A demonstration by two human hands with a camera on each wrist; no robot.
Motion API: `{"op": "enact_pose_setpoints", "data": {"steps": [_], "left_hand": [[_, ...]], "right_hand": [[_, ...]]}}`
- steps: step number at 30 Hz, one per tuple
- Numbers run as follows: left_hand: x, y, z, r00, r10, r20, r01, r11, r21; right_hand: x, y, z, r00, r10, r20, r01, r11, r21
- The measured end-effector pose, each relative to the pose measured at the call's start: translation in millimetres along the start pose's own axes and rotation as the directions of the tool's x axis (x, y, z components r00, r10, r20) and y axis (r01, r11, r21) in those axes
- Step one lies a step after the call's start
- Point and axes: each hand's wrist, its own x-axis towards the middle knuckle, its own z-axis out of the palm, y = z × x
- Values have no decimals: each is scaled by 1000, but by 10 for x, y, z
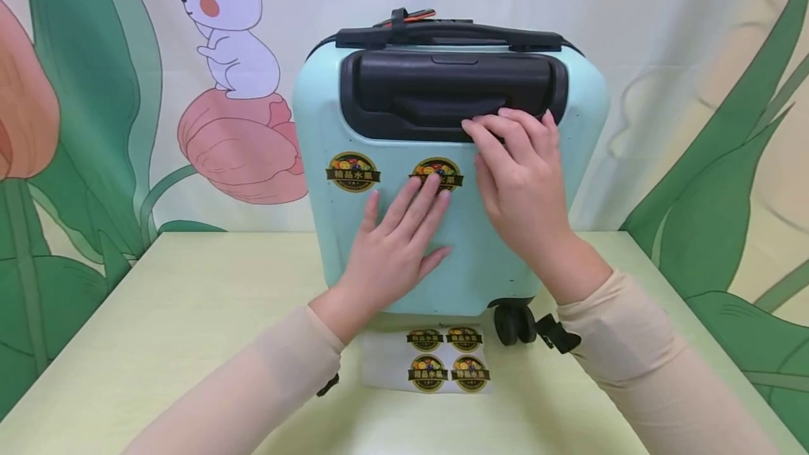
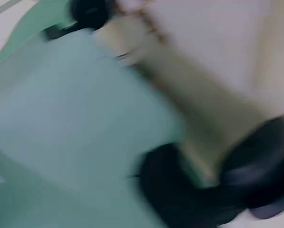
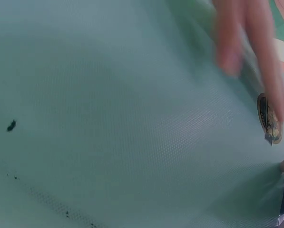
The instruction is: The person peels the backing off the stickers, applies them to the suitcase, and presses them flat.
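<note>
A mint-green suitcase (image 1: 480,258) stands upright with its black handle recess (image 1: 455,128) facing me. Two dark fruit-label stickers are on its front, one at the left (image 1: 353,172) and one near the middle (image 1: 454,175). My left hand (image 1: 392,251) lies against the front, fingers straight, their tips over the middle sticker and partly hiding it. Bent lightly, the fingertips of my right hand (image 1: 527,177) rest at the lower edge of the recess. In the right wrist view, blurred fingers (image 3: 265,61) reach to the middle sticker (image 3: 269,114).
A white backing sheet (image 1: 385,364) with several more stickers lies on the pale table (image 1: 208,314) before the suitcase. Black wheels (image 1: 515,323) show at its lower right. A carry handle (image 1: 449,35) tops the case; a printed cloth backdrop (image 1: 689,90) hangs behind.
</note>
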Motion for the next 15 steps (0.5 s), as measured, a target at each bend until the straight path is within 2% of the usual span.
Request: {"op": "enact_pose_setpoints", "data": {"steps": [3, 6, 10, 15], "left_hand": [[208, -28, -32, 998, -50, -37, 50, 999, 8], [311, -10, -10, 997, -73, -36, 73, 997, 21], [240, 51, 41, 998, -53, 18, 52, 998, 47], [66, 80, 59, 994, 50, 97, -55, 997, 46]], "right_hand": [[2, 6, 1, 1000, -1, -6, 1, 1000, -6], [4, 6, 8, 1000, -1, -11, 1, 1000, -8], [-1, 0, 22, 1000, -1, -16, 1, 1000, 0], [-9, 10, 9, 1000, 2, -10, -2, 1000, 3]]}}
